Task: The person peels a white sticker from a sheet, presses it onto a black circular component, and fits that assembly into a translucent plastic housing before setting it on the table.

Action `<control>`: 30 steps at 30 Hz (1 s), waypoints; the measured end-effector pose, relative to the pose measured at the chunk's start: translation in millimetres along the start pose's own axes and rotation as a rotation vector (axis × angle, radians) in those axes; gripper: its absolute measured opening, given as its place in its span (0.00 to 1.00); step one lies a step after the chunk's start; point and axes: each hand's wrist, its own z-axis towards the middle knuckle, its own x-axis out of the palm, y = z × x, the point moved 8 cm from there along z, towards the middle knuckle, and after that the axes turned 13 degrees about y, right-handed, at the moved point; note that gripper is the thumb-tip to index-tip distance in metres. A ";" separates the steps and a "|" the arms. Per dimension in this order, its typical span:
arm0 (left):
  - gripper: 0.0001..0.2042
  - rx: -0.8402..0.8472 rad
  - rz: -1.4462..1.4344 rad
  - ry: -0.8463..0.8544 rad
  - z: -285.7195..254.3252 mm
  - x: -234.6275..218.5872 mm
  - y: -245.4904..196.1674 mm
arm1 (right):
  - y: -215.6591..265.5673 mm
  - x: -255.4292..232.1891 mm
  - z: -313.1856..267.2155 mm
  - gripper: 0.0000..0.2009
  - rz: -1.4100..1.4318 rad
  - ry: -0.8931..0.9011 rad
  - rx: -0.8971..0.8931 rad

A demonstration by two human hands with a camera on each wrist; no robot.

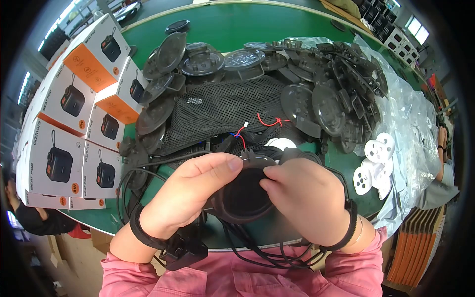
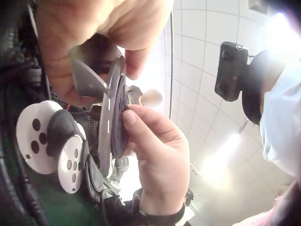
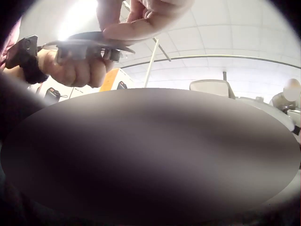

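Black disc pinched over a round plastic part

A round plastic part (image 2: 107, 136) is held by the left grip (image 1: 185, 188), which is curled about it. A flat black disc (image 1: 242, 195), laid against the part's face, is pinched at its edge between thumb and finger by the right grip (image 1: 309, 193). Both pieces are held between the hands, over the near side of the green bench (image 1: 297, 24). Beyond them a black mesh bag (image 1: 222, 101) is crossed by red wires (image 1: 269, 121) and is flanked by piled black parts (image 1: 329, 111). White discs (image 1: 362, 179) (pierced with dark holes) are set to the right, and printed boxes (image 1: 54, 161) are stacked to the left
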 end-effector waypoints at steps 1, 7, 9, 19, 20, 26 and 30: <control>0.11 0.000 0.000 0.000 0.0 -0.3 0.6 | 1.3 1.9 -1.4 0.10 -0.037 -0.016 -0.006; 0.13 0.012 -0.036 -0.004 -0.6 2.4 -3.9 | -9.3 -10.0 5.8 0.12 0.073 0.023 0.097; 0.14 0.028 -0.072 -0.027 -0.9 1.5 -3.6 | -38.7 12.5 -4.0 0.12 0.585 0.065 0.300; 0.16 0.178 -0.160 0.007 -3.2 -10.1 -20.4 | -26.8 35.1 9.1 0.14 1.300 0.350 0.472; 0.17 0.153 -0.156 0.020 -3.9 -9.4 -19.8 | -25.4 35.2 9.4 0.14 1.281 0.380 0.484; 0.20 0.272 -0.111 0.078 3.8 -7.3 -24.9 | -29.1 11.0 11.6 0.16 1.305 0.244 0.509; 0.15 0.342 0.145 -0.003 8.7 -23.2 -18.7 | -43.2 -63.0 31.7 0.14 1.021 -0.012 0.442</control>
